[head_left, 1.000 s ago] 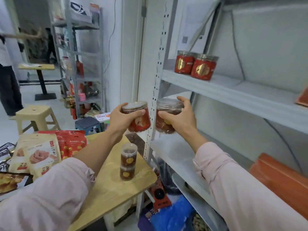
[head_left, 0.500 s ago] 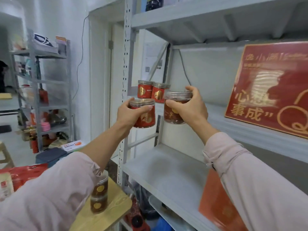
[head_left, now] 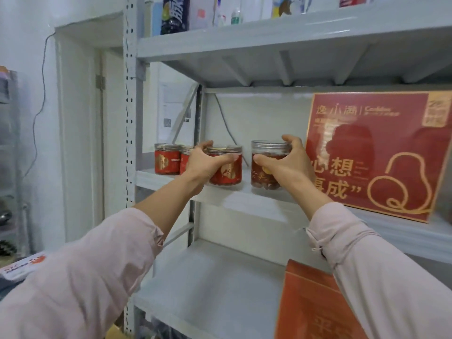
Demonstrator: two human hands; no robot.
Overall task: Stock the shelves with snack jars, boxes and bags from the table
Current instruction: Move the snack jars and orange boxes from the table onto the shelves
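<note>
While outstretched, hands (head_left: 205, 165) (head_left: 289, 165) around jars (head_left: 228, 177) (head_left: 261, 176)

Clear plastic jars (head_left: 270, 167); painted metal shelf (head_left: 244, 194)

Left grip (head_left: 205, 165) and right grip (head_left: 286, 165) raised forward, both curled, seemingly firm.

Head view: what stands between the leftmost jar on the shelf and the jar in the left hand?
One more red jar, partly hidden by the left hand, as the head view shows.
</note>
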